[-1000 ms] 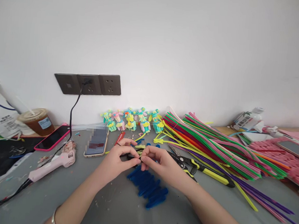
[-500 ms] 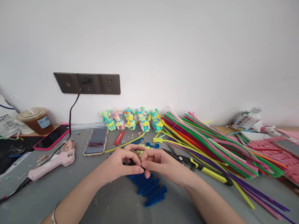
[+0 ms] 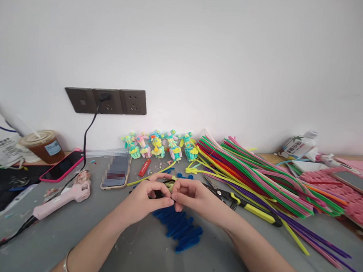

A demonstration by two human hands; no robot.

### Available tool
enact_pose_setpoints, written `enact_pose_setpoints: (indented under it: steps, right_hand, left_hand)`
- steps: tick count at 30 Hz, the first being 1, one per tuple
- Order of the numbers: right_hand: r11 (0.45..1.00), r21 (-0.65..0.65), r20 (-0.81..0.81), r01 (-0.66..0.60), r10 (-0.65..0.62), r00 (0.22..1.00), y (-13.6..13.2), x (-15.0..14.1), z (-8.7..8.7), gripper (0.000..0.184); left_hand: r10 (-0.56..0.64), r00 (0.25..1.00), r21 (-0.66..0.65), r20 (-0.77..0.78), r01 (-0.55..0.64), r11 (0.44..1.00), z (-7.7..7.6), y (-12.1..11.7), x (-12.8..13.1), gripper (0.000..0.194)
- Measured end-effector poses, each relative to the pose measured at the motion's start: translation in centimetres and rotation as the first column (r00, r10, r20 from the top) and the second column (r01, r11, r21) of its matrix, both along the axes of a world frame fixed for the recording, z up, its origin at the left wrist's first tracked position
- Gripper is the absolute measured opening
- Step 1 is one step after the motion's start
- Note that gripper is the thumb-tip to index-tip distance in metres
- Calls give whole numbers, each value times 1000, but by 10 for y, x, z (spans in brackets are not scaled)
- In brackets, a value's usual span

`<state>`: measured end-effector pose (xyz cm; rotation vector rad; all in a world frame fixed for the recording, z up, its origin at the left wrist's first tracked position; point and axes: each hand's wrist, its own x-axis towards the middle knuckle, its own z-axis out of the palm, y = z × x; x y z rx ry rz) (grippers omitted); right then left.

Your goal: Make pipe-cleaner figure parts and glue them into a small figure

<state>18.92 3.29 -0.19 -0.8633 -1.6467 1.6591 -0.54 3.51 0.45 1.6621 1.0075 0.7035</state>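
My left hand point(image 3: 147, 198) and my right hand point(image 3: 195, 199) meet fingertip to fingertip above the grey table point(image 3: 146, 259). Both are closed in a pinch on a small dark piece point(image 3: 161, 194) between them; I cannot make out what it is. Just under the fingers lies a heap of blue pipe-cleaner pieces point(image 3: 180, 230). A few yellow-green bits point(image 3: 171, 181) show behind the fingers. A silver bracelet point(image 3: 66, 265) is on my left wrist.
Yellow-handled pliers point(image 3: 248, 208) lie right of my hands, beside a big bundle of coloured pipe cleaners point(image 3: 260, 175). Small finished figures point(image 3: 160, 145) stand by the wall. A pink glue gun point(image 3: 62, 197), two phones point(image 3: 116, 172) and an iced drink point(image 3: 44, 145) are at the left.
My hands stayed pinched together over the blue pieces, shifting only slightly; the fingers turned the small piece a little. The view rose a bit.
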Motion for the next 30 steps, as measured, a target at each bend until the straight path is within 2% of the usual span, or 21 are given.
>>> enact_pose_setpoints:
  steps: [4,7,9,15,19,25,30]
  right_hand:
    - [976,178,-20,123,-121,992,-1,-4,0,22]
    - [930,344,15,131,-144,989,-1,-2,2,13]
    - [912,393,17,121,-139,990,0,0,3,11]
    - [896,436,-16,87,-89,996,2,3,2,10]
    - [897,441,-5,24,-24,1000,0,1,1,12]
    - [924,379,9,-48,48,999,-3,-1,1,17]
    - [924,376,-5,-66,74,997,-5,-3,1,17]
  left_hand:
    - [88,990,-71,114,-80,994,1,2,0,14]
    - [77,985,-138,154,-55,989,1,3,-1,14]
    - [54,985,-165,162,-27,986,2,2,-2,13]
    - [-58,964,-245,259,124,961,7,-1,-4,11]
    - [-178,954,-282,243,245,928,12,-2,-6,12]
    - [-229,948,-348,220,296,890,13,1,-8,11]
    - [-239,945,-385,224,311,869,12,2,-10,13]
